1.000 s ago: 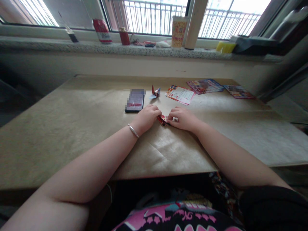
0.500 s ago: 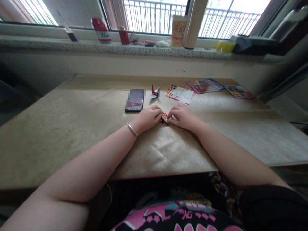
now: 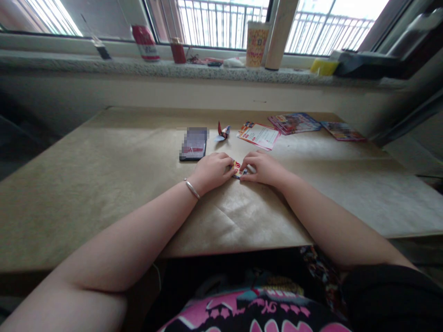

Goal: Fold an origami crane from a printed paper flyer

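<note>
Between my hands, on the table, lies a small folded piece of printed paper (image 3: pixel 237 168) in yellow, red and white. My left hand (image 3: pixel 215 169) has its thumb and fingers closed on the left edge of the paper. From the right side, my right hand (image 3: pixel 260 168) grips the paper with thumb and forefinger. Both hands partly cover it. Just beyond them stands a folded paper crane (image 3: pixel 223 133) with a red upright point and pale wings. A dark phone (image 3: pixel 194 144) rests to the crane's left, its screen partly blurred.
Printed leaflets (image 3: pixel 259 135) lie behind my right hand, with more leaflets (image 3: pixel 295 123) further right and another (image 3: pixel 343 131) beyond. On the stone windowsill (image 3: pixel 207 71) stand a red can (image 3: pixel 145 44), a red bottle (image 3: pixel 178 51) and a patterned cup (image 3: pixel 257 45). The table's front edge (image 3: pixel 238 252) is close to my body.
The small paper now lies flatter, showing more of its yellow and red print. My left thumb has moved down onto its left side. Crane, phone and leaflets stay put.
</note>
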Demonstrator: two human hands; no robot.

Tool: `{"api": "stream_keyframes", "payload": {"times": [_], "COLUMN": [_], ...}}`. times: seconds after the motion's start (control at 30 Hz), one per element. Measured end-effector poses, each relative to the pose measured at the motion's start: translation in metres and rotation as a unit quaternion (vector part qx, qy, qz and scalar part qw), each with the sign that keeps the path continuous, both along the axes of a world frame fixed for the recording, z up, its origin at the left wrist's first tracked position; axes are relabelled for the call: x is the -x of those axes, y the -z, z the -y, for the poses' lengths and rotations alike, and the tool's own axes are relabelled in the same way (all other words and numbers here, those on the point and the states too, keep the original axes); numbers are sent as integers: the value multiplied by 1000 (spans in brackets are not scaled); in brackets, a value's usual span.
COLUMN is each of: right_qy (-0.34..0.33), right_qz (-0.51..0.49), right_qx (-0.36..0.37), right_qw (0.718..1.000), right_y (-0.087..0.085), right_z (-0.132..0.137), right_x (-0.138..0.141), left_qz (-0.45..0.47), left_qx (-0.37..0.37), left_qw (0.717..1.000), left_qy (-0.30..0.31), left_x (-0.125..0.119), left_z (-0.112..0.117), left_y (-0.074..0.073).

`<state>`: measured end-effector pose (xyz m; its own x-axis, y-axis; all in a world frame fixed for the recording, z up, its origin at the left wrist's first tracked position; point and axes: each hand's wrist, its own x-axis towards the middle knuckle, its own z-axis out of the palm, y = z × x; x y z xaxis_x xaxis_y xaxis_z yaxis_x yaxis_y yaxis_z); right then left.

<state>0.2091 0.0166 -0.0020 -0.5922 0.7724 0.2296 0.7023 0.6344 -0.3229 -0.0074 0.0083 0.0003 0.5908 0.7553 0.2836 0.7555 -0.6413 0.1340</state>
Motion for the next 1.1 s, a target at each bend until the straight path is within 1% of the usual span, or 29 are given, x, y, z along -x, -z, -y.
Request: {"api": "stream_keyframes", "payload": {"times": [0.27,0.43,0.57,0.63,0.7,0.83,1.0,1.1], "right_qy": [-15,-19,-28,-15,1,2,5,27], "right_qz": [17,-9,-56,-66,-61,-40,-9,26], "right_qx": [-7,-5,-39,-63,-69,-54,-58,-55], "right_qw": [1000,1000,997,996,996,998,998,998], "right_y": [2,7,7,6,6,8,13,16], "right_z": [-3,-5,-4,-4,-4,-6,-9,-9], "right_x": [-1,-3,-2,-1,0,-1,-2,-1], "left_qz": [-5,12,20,27,32,14,-43,-48], "left_qx": [20,21,39,46,48,22,-23,-26], "left_qw": [1000,999,996,995,996,999,997,997], "left_qy": [-3,34,77,79,68,39,53,53], "left_x": [0,4,3,2,1,1,-1,-2], "left_z": [1,-5,-11,-13,-13,-8,-3,-3], "left_y": [-2,3,8,9,8,4,0,1]}}
